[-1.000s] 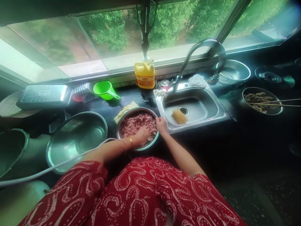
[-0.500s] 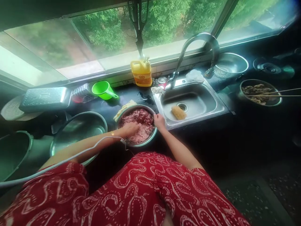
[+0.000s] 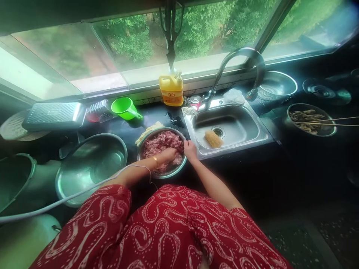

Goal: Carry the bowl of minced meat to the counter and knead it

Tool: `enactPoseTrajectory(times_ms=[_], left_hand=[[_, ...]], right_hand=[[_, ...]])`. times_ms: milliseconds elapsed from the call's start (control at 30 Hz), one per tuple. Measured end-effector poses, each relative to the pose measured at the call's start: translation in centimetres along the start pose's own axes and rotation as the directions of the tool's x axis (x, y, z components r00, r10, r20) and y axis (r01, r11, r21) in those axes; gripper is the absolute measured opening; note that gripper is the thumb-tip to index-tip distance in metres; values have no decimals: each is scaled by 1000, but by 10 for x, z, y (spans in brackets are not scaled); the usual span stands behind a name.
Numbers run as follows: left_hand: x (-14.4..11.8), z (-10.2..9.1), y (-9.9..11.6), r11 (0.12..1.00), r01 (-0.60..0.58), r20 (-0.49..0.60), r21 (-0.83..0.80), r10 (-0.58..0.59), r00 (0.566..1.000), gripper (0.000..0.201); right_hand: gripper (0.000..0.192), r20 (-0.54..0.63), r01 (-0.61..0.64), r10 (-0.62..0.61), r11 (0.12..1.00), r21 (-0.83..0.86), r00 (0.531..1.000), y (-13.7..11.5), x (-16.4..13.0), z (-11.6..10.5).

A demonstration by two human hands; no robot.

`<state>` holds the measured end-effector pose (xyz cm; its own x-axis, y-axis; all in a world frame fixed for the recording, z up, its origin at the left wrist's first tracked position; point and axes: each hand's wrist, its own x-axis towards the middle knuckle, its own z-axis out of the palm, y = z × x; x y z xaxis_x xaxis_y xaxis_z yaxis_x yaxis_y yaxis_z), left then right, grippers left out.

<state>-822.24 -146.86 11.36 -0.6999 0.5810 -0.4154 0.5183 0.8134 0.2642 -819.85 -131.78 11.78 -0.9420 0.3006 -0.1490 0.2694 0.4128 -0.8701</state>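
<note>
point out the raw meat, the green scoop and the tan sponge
raw meat [image 3: 162,141]: head view, on the uncovered upper part of the heap
green scoop [image 3: 123,108]: head view, middle of its cup
tan sponge [image 3: 213,139]: head view, middle of its upper side

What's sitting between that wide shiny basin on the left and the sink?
The head view shows a bowl of minced meat there, with the left hand in the meat and the right hand on the rim; a pale item lies just behind the bowl.
</note>
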Motion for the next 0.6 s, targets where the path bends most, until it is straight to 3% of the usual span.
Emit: enactPoseTrajectory(times_ms=[100, 233, 333, 400, 467, 600], left_hand=[[-35, -16, -5, 999, 8, -73, 33, -5, 997, 34], [-57, -49, -12, 970, -134, -250, 201, 183, 951, 63], [-33, -54, -8, 968, -51, -201, 246, 102, 974, 66], [-6, -44, -2, 975, 67, -93, 212, -48, 994, 50], [18, -32, 7, 969, 176, 1, 175, -179, 984, 33], [42, -24, 18, 964, 217, 67, 154, -230, 971, 23]], right_hand=[[33, -4, 15, -15, 1000, 22, 1000, 0, 0, 1], [34, -15, 32, -32, 999, 37, 999, 1, -1, 2], [33, -25, 23, -23, 999, 29, 999, 0, -1, 3], [33, -27, 11, -10, 1000, 21, 1000, 0, 0, 4], [32, -31, 6, -6, 1000, 13, 1000, 0, 1, 4], [33, -43, 10, -10, 1000, 5, 999, 0, 2, 4]])
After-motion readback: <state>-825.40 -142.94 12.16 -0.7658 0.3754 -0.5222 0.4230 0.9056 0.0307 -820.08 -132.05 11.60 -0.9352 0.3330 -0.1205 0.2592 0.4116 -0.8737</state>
